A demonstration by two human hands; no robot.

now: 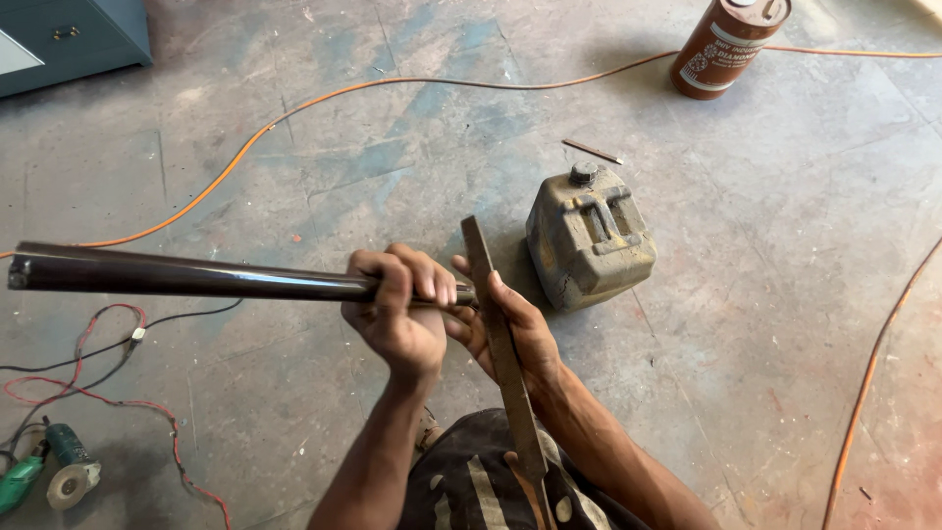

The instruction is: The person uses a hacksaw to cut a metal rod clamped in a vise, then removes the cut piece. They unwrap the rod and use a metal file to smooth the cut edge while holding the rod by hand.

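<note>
The dark metal pipe [186, 275] looks heavy, stiff and smooth enough to slip, so it wants a firm grasp near the worked end. It is long, round and glossy, held level above the floor [765, 294]. The left hand [397, 309] is wrapped tight around it; the right hand [510, 329] is closed on a flat file [500, 344] laid across its end. A grimy plastic can [589, 236] sits just beyond.

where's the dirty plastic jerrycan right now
In the head view, the jerrycan stands on the concrete floor right of centre, just beyond the right hand, with the brown tin can farther back.
</note>
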